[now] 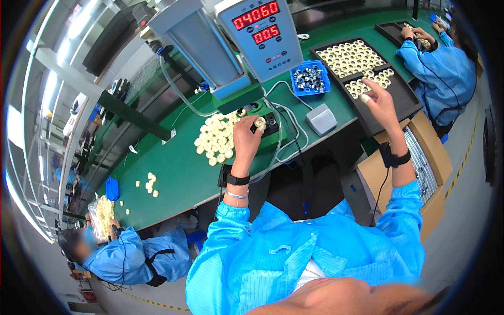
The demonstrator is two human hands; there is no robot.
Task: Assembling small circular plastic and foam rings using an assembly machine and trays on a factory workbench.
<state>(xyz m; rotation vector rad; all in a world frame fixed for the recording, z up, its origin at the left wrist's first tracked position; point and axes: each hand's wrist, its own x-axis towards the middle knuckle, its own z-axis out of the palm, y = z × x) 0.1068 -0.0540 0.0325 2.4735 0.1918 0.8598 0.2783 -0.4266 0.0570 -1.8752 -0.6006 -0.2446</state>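
Observation:
My left hand [245,140] is closed around a small cream-coloured ring-shaped part [260,122], beside a black fixture [271,123] under the press. Against that hand's left side lies a loose pile of cream parts [215,137] on the green table. My right hand [382,107] is raised over the near edge of a black tray [370,122], its thumb and finger pinching another cream part [364,97]. Rows of cream parts [349,59] fill the far section of the tray, with a smaller group in its near section.
A press cylinder [197,50] and a counter box [260,37] with red digits rise ahead. Nearby are a blue bin [311,79] of metal parts, a grey pedal-like box [321,119] and loose cables. An open carton [436,152] stands right. Co-workers [139,257] sit on both sides.

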